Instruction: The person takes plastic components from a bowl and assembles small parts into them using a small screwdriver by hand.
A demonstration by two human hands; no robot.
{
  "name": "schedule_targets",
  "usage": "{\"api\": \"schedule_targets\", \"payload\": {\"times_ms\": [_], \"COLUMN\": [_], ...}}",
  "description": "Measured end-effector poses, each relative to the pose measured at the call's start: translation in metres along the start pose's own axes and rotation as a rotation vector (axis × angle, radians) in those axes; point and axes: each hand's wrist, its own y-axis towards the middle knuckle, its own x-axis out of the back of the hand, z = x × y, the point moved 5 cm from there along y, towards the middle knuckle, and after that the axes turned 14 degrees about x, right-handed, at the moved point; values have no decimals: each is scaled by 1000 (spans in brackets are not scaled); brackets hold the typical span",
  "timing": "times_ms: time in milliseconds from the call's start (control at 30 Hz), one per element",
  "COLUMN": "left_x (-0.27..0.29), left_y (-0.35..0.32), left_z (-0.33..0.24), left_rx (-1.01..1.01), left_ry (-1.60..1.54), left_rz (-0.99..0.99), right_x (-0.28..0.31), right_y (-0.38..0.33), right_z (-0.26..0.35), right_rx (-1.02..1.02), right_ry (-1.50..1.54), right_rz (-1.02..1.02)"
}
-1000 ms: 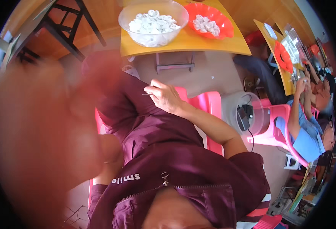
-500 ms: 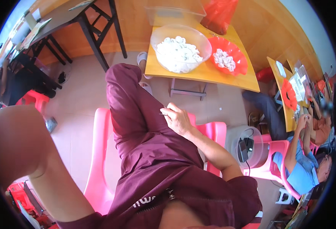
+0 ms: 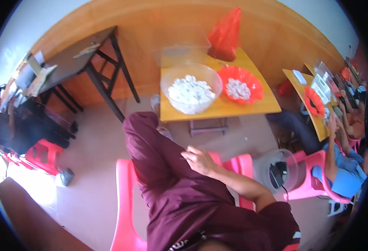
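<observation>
Yellow table [image 3: 217, 109] far centre against a wood-panelled wall, pale tiled floor [image 3: 92, 159] below. On it: clear bowl [image 3: 191, 88] of white pieces at left, red bowl [image 3: 239, 84] of white pieces touching on its right, red plastic bag [image 3: 225, 35] and clear box [image 3: 179, 44] at the far edge. Dark table [image 3: 73, 56] far left with papers. Right hand [image 3: 199, 160] rests on maroon-trousered thigh, fingers curled round a thin small object, too small to identify. Left hand: only the forearm [image 3: 29, 213] near left; fingers out of sight. Pink chair [image 3: 125, 205] under the person; other people seated right.

Small shared workroom, wood-panelled wall [image 3: 150, 37], yellow worktables [image 3: 217, 106], pink plastic chairs [image 3: 125, 201], seated workers [image 3: 338, 167]
</observation>
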Motion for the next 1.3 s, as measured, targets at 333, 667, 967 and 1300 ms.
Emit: {"api": "schedule_targets", "payload": {"times_ms": [333, 667, 967, 1300], "left_x": [1, 0, 35, 46], "left_y": [13, 49, 60, 23], "left_z": [-4, -10, 11, 30], "left_rx": [-97, -95, -141, -264], "left_ry": [-28, 1, -119, -196], "left_rz": [93, 188, 168, -40], "right_x": [63, 116, 70, 128], "right_y": [39, 142, 176, 180], "right_z": [-14, -133, -172, -177], "right_rx": [-6, -188, -147, -95], "right_ry": [-58, -426, -392, -24], "right_rz": [-387, -46, 321, -277]}}
